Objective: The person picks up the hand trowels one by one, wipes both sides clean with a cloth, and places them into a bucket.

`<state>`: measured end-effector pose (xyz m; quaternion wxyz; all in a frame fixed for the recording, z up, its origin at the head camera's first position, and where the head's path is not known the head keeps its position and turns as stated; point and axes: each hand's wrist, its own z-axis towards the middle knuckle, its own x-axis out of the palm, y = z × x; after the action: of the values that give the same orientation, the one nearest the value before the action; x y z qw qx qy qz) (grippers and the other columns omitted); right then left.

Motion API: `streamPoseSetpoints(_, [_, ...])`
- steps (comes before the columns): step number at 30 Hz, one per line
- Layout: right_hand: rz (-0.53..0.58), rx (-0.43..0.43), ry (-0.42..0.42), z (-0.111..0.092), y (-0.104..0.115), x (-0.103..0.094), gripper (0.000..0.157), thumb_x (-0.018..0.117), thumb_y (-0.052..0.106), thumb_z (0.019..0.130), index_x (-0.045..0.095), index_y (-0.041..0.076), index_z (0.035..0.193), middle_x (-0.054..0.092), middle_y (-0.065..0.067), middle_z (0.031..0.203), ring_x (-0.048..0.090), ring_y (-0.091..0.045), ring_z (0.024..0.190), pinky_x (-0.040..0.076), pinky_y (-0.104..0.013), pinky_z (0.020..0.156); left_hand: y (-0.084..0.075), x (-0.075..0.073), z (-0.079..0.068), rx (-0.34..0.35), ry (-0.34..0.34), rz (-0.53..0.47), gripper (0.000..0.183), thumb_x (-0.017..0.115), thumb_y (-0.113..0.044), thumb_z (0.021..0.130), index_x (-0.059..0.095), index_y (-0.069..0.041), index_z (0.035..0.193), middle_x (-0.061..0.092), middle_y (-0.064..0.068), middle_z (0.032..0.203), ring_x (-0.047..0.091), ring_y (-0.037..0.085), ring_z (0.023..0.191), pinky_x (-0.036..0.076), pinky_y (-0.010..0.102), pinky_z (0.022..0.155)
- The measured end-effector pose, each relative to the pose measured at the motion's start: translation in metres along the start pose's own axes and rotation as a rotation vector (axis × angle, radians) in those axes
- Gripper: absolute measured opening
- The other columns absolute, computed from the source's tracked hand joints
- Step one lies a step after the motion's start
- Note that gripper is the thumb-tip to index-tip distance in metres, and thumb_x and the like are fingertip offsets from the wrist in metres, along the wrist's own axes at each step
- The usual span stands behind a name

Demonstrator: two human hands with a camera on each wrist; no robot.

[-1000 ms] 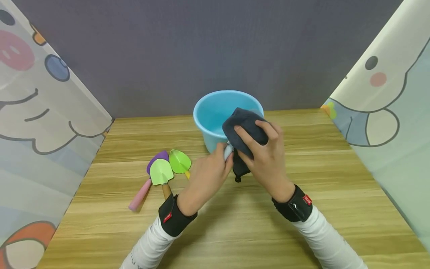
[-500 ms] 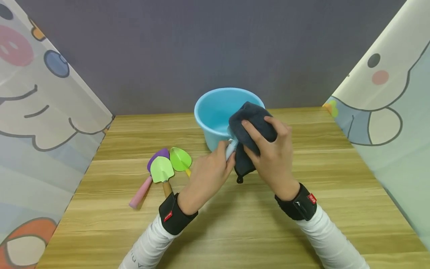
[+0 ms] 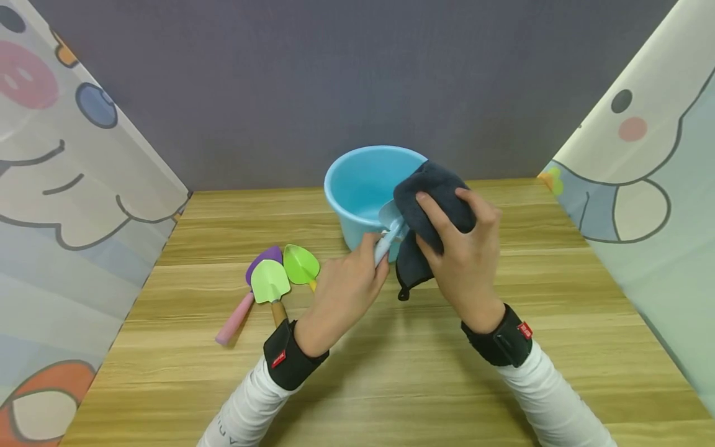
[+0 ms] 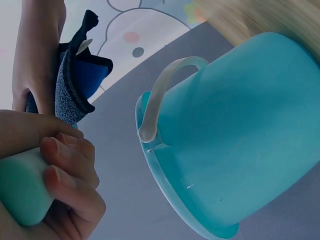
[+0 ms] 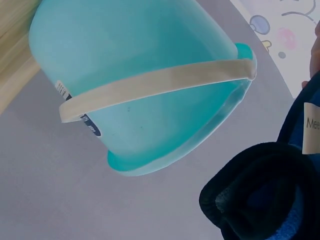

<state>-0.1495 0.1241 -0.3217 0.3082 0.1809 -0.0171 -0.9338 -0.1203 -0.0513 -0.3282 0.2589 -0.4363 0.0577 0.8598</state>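
Note:
In the head view my left hand [image 3: 346, 282] grips a small trowel by its light blue handle [image 3: 383, 247]. Its pale blue blade [image 3: 389, 213] points up over the near rim of the blue bucket [image 3: 353, 231]. My right hand [image 3: 469, 261] holds a bunched dark grey-blue cloth [image 3: 432, 198] against the blade's right side, and part of the blade is hidden. One corner of the cloth with a small loop hangs below the right hand. The left wrist view shows fingers curled round the handle end [image 4: 25, 190]. Folded cloth [image 5: 260, 185] appears in the right wrist view.
Left of the hands, three trowels lie on the wooden table [image 3: 184, 379]: a purple one with a pink handle [image 3: 234, 320], a light green one [image 3: 269, 282] and a bright green one [image 3: 300, 265]. A grey wall [image 3: 279, 93] stands behind the bucket.
My right hand and the cloth have moved right, uncovering more of the trowel's blade. The left hand has stayed nearly in place, still gripping the handle.

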Motion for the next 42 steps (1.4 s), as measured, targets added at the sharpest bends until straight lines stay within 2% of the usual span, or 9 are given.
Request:
streamPoseSetpoints(11, [-0.012, 0.122, -0.033, 0.005, -0.007, -0.010, 0.045, 0.075, 0.013, 0.078, 0.068, 0.021, 0.122, 0.048, -0.030, 0.126, 0.046, -0.043, 0.116, 0.046, -0.060, 0.092, 0.002, 0.004, 0.000, -0.033, 0.010, -0.005, 0.016, 0.056, -0.019, 0.092, 0.055, -0.004, 0.100, 0.050, -0.001, 0.050, 0.045, 0.013, 0.039, 0.036, 0.030, 0.030])
streamPoseSetpoints(16, [0.003, 0.167, -0.073, 0.011, -0.013, -0.018, 0.043, 0.074, 0.013, 0.079, 0.068, 0.020, 0.121, 0.046, -0.027, 0.127, 0.044, -0.042, 0.119, 0.046, -0.063, 0.089, 0.004, 0.004, 0.001, -0.047, 0.000, -0.017, 0.016, 0.056, -0.018, 0.092, 0.055, -0.004, 0.099, 0.049, 0.000, 0.049, 0.045, 0.013, 0.038, 0.037, 0.032, 0.029])
streamPoseSetpoints(20, [0.061, 0.174, -0.122, 0.015, -0.013, -0.022, 0.038, 0.072, 0.011, 0.079, 0.070, 0.017, 0.116, 0.045, -0.029, 0.126, 0.043, -0.042, 0.119, 0.045, -0.063, 0.086, 0.005, 0.003, 0.001, -0.060, -0.016, -0.033, 0.016, 0.055, -0.018, 0.092, 0.056, -0.004, 0.100, 0.049, 0.000, 0.049, 0.044, 0.014, 0.038, 0.037, 0.033, 0.029])
streamPoseSetpoints(24, [0.122, 0.127, -0.170, 0.014, -0.006, -0.025, 0.037, 0.073, 0.007, 0.074, 0.071, 0.016, 0.110, 0.046, -0.030, 0.122, 0.044, -0.045, 0.114, 0.042, -0.063, 0.086, 0.007, 0.002, 0.001, -0.068, -0.020, -0.033, 0.016, 0.055, -0.018, 0.093, 0.056, -0.004, 0.102, 0.052, 0.002, 0.050, 0.045, 0.015, 0.038, 0.038, 0.034, 0.029])
streamPoseSetpoints(26, [0.140, 0.081, -0.168, 0.012, -0.002, -0.025, 0.039, 0.076, 0.008, 0.071, 0.071, 0.017, 0.109, 0.046, -0.027, 0.123, 0.045, -0.046, 0.111, 0.040, -0.063, 0.086, 0.008, 0.002, 0.001, -0.066, -0.019, -0.035, 0.016, 0.055, -0.017, 0.093, 0.055, -0.004, 0.101, 0.051, 0.002, 0.050, 0.044, 0.015, 0.038, 0.038, 0.034, 0.029])
streamPoseSetpoints(29, [0.158, -0.003, -0.133, 0.008, 0.002, -0.022, 0.042, 0.077, 0.011, 0.069, 0.071, 0.016, 0.110, 0.046, -0.023, 0.125, 0.047, -0.047, 0.106, 0.039, -0.063, 0.083, 0.009, 0.001, 0.002, -0.067, -0.013, -0.036, 0.016, 0.054, -0.017, 0.093, 0.055, -0.004, 0.102, 0.050, 0.001, 0.050, 0.043, 0.014, 0.038, 0.035, 0.032, 0.029])
streamPoseSetpoints(35, [0.149, -0.160, -0.018, 0.003, 0.010, -0.014, 0.041, 0.075, 0.019, 0.074, 0.070, 0.015, 0.115, 0.043, -0.022, 0.125, 0.051, -0.045, 0.098, 0.043, -0.058, 0.076, 0.011, -0.003, 0.001, -0.090, 0.012, -0.042, 0.018, 0.052, -0.020, 0.095, 0.055, -0.005, 0.104, 0.048, -0.001, 0.048, 0.040, 0.014, 0.036, 0.029, 0.028, 0.031])
streamPoseSetpoints(42, [0.149, -0.230, 0.031, -0.001, 0.015, -0.008, 0.039, 0.072, 0.020, 0.078, 0.070, 0.014, 0.116, 0.042, -0.022, 0.124, 0.052, -0.045, 0.096, 0.046, -0.055, 0.075, 0.010, -0.004, 0.001, -0.081, 0.033, -0.057, 0.022, 0.052, -0.021, 0.096, 0.054, -0.004, 0.110, 0.052, 0.001, 0.050, 0.044, 0.014, 0.038, 0.031, 0.029, 0.032])
